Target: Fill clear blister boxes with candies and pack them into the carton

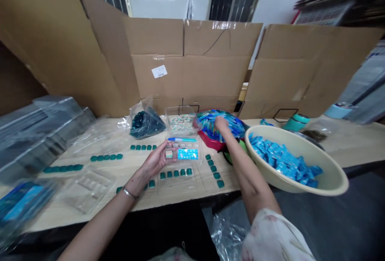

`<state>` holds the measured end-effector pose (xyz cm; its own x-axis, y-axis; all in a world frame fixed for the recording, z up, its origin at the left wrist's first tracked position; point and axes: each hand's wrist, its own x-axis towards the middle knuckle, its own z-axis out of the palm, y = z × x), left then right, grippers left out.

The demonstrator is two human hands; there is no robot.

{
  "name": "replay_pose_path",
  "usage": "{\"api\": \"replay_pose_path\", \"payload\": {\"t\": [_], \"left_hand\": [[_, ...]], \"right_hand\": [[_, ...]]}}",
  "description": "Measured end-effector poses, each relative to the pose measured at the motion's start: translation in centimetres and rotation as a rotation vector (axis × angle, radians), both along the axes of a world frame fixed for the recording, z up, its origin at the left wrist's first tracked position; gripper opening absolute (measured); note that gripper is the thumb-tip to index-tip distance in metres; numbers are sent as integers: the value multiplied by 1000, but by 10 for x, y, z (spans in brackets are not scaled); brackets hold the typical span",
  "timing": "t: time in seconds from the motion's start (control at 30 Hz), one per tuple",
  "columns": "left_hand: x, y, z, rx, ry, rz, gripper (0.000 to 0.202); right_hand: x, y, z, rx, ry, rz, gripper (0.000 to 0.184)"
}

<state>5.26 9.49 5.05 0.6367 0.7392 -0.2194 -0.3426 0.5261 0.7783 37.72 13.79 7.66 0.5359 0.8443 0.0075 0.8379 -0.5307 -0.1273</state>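
Observation:
My left hand grips the left end of a clear plastic tray that holds a blue pen, a bright blue packet and a small eraser-like block. My right hand reaches into a red bowl heaped with blue pens, its fingers curled down among them; whether they hold one is hidden. Rows of small teal blocks sit in clear trays on the wooden table around the held tray.
A cream bowl of blue packets stands at the right. A bag of dark teal pieces and a clear box of small erasers lie behind. Stacked clear trays sit left. Cardboard walls ring the table.

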Motion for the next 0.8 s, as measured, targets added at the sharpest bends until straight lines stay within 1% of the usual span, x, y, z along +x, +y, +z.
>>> {"api": "replay_pose_path", "payload": {"t": [0.03, 0.1, 0.2, 0.3, 0.37, 0.43, 0.5, 0.53, 0.57, 0.63, 0.73, 0.8], "left_hand": [[-2, -2, 0, -10, 5, 5, 24], [-7, -6, 1, -22, 6, 18, 25], [-12, -11, 1, -49, 11, 37, 25], [-15, -16, -2, -59, -6, 50, 24], [-20, -23, -3, -57, -10, 76, 24], [-33, -33, -2, -63, 15, 137, 23], [-54, -50, -2, -65, 46, 235, 22], [-68, -60, -1, -68, 62, 297, 21], [-83, -71, -1, -72, 78, 364, 20], [-117, -97, -3, -96, 121, 492, 20], [-169, -140, -12, -166, 197, 642, 22], [-202, -168, -20, -203, 243, 747, 24]], "right_hand": [[-1, -11, 1, 41, -10, 18, 31], [-2, -34, -1, 180, -22, 70, 36], [-6, -61, -11, 408, -11, 109, 37], [-12, -72, -17, 481, -11, 148, 38], [-19, -75, -16, 540, -45, 230, 38], [-34, -79, -11, 609, -55, 317, 34], [-56, -87, -6, 641, 10, 431, 36], [-69, -91, -5, 647, 63, 520, 35], [-83, -95, -5, 652, 117, 639, 32], [-115, -103, -10, 640, 233, 845, 29], [-173, -109, -21, 525, 362, 1121, 25], [-216, -109, -27, 424, 384, 1274, 25]]}}
